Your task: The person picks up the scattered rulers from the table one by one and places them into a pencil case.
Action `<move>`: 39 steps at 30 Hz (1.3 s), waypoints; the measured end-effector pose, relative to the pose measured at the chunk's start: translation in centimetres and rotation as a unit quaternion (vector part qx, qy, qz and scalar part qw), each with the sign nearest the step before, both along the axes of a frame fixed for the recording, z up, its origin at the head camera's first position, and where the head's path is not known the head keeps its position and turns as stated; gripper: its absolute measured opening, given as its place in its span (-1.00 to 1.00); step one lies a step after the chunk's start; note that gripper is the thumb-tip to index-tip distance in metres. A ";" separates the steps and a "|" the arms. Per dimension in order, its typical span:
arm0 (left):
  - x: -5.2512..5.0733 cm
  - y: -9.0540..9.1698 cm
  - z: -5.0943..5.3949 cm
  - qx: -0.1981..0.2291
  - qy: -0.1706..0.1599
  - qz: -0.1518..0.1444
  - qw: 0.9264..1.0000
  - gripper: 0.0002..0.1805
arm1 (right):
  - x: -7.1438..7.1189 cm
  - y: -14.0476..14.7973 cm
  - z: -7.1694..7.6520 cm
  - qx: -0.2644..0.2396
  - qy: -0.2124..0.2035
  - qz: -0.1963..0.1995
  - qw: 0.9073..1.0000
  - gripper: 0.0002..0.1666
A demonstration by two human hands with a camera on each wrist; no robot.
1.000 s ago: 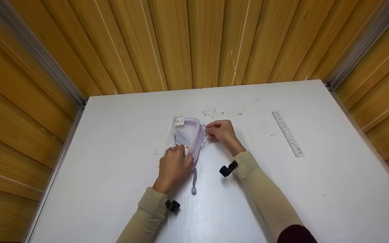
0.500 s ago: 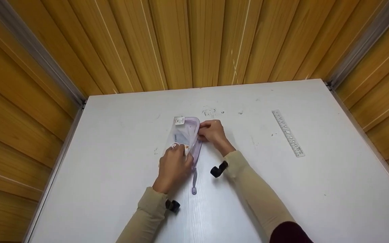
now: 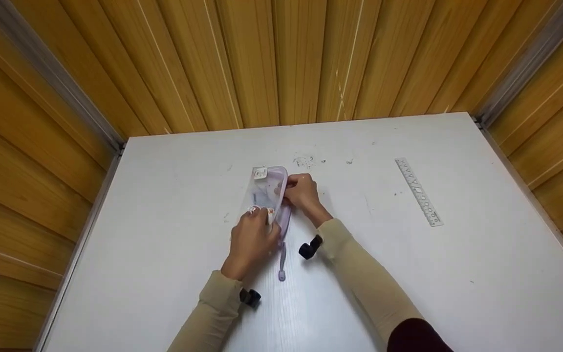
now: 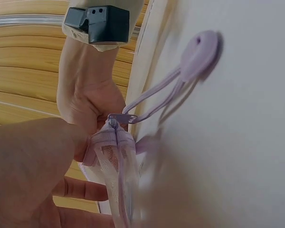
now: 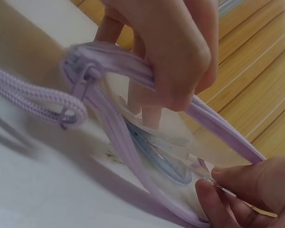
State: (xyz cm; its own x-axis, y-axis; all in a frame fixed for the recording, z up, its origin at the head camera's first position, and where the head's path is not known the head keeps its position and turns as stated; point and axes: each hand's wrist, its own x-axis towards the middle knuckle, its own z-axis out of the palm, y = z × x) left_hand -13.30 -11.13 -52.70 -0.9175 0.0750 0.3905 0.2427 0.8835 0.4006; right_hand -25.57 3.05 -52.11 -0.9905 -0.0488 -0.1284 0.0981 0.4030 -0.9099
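A clear pencil case (image 3: pixel 269 180) with lilac zip edging lies on the white table, its mouth unzipped toward the right. My left hand (image 3: pixel 251 239) grips its near part; in the right wrist view, those fingers hold one zip edge apart from the other. My right hand (image 3: pixel 302 193) is at the mouth, thumb and finger pinching a thin clear plastic piece (image 5: pixel 224 191) whose shape is mostly hidden. Inside the case a blue-tinted flat piece with a rounded end (image 5: pixel 156 159) shows. A lilac zip-pull cord (image 3: pixel 282 261) trails from the near end.
A clear ruler with cut-out shapes (image 3: pixel 419 191) lies on the right of the white table (image 3: pixel 174 205). Dark scuff marks spot the table beyond the case. Wood-patterned panels (image 3: pixel 296 63) stand along the back and both sides.
My right hand has moved left with the clear plastic piece, from beside the case into its mouth. The zip edge now stands wider. My left hand has stayed in place.
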 end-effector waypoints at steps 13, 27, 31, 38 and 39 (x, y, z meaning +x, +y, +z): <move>-0.2 -0.1 0.2 -0.004 -0.011 0.007 1.000 -0.80 | 0.0 -0.2 0.3 -0.012 -0.013 0.020 1.000 -0.86; -0.1 0.0 0.2 -0.009 0.008 0.009 1.000 -0.80 | 0.0 -0.3 0.2 0.070 0.027 0.007 0.997 -0.88; -0.1 0.1 0.2 -0.007 0.006 0.009 1.000 -0.79 | 0.0 -0.1 0.1 0.058 0.020 0.017 0.998 -0.84; 0.0 0.1 0.1 0.000 -0.014 0.007 1.000 -0.80 | 0.3 0.8 0.4 0.016 0.008 0.033 0.999 -0.73; 0.0 0.1 0.2 0.001 -0.018 0.007 1.000 -0.79 | 0.3 0.9 0.5 0.010 0.007 0.035 0.999 -0.72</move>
